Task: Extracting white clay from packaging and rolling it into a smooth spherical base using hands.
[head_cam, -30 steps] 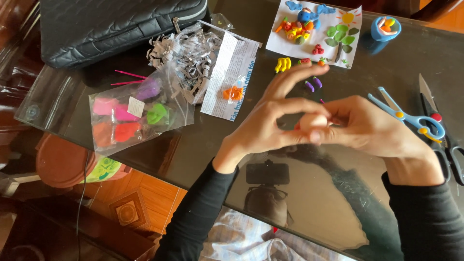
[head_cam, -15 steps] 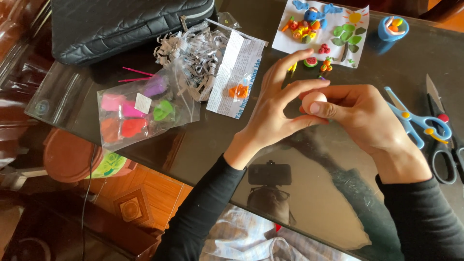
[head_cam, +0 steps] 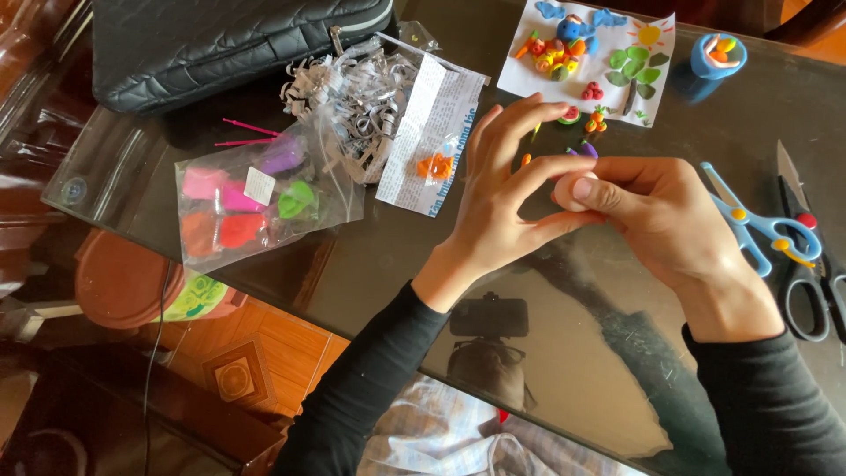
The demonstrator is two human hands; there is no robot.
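Both my hands pinch a small pale clay ball (head_cam: 564, 190) above the dark glass table (head_cam: 564, 353).

My left hand (head_cam: 502, 216) comes in from lower left, wrist bent, fingers fanned up, thumb and forefinger closed on the ball's left side. My right hand (head_cam: 661, 220) comes from lower right, thumb and forefinger clamped on its right side, other fingers curled under. The ball is mostly covered by fingertips, so I can't make out its full shape. Blue scissors (head_cam: 762, 229) and black scissors (head_cam: 815, 282) lie just right of my right hand, the black ones cut off at the frame edge. The clear bag of coloured clay (head_cam: 256, 198) sits well to the left; pieces inside are blurred by plastic. The clay picture card (head_cam: 590, 57) lies beyond my hands.
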